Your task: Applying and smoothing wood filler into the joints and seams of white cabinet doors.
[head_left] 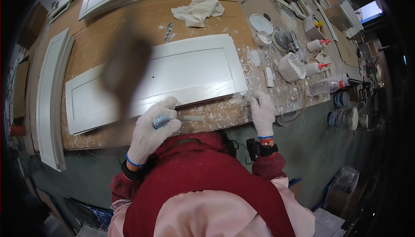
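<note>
Filler work along the near edge of a white cabinet door panel (173,75) seems to be the step in hand, judging by how both gloved hands sit at that edge. The panel lies flat on a brown, paint-spattered workbench (207,16), its long side toward the person. The left hand (152,130), in a white knit glove, is closed around a small blue-grey object (160,121), perhaps a tube or a block; what it is exactly cannot be told. Just beside it, on the bench below the panel's near edge, lies a pale flat strip (190,118). The right hand (261,112), also gloved, is narrowed at the panel's right corner, its fingertips pinching something thin and pale (240,99), possibly a scraper or a slip of paper; the blur leaves that open. A dark blurred shape (125,64) hangs across the left half of the panel, too smeared to name. Further right stand a white tub (290,67), 2 squeeze bottles with red tips (317,44) and a crumpled rag (199,9). The next move would likely call for steady pressure along the edge, with the panel kept from sliding
</note>
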Demonstrator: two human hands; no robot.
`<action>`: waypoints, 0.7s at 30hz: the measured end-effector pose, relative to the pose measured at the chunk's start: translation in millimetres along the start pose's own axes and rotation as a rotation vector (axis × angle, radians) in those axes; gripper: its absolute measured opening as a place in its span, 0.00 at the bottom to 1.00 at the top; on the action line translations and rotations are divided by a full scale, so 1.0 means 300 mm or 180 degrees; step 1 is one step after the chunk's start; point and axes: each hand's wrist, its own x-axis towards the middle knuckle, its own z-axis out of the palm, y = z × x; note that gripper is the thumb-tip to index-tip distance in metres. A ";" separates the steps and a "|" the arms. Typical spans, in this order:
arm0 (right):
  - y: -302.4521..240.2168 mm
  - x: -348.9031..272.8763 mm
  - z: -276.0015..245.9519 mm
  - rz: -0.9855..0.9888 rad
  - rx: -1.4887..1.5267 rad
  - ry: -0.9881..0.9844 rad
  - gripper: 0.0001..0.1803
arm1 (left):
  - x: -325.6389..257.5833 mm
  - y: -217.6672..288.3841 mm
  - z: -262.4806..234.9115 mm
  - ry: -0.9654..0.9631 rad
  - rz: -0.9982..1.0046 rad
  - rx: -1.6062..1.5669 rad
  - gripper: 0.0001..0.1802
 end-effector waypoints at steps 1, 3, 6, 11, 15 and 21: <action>-0.027 -0.005 0.010 0.0227 -0.0082 -0.0429 0.14 | 0.002 0.009 0.005 -0.0044 -0.0009 0.0036 0.11; -0.033 -0.010 0.068 0.0395 -0.0318 -0.0519 0.19 | 0.017 0.027 0.029 0.0087 0.0444 0.0638 0.10; -0.052 -0.007 0.152 0.0545 -0.1097 -0.0403 0.22 | 0.049 -0.007 0.049 0.0197 0.1201 0.1462 0.13; -0.056 0.028 0.206 0.0845 -0.1056 -0.0348 0.18 | 0.069 0.003 0.054 0.0330 0.1547 0.2187 0.16; -0.093 0.049 0.180 0.1300 -0.0857 -0.0542 0.16 | 0.082 0.009 0.048 0.0487 0.1868 0.2700 0.17; -0.092 0.051 0.151 0.1254 -0.0464 -0.0626 0.18 | 0.108 0.010 0.060 0.0238 0.1674 0.3240 0.16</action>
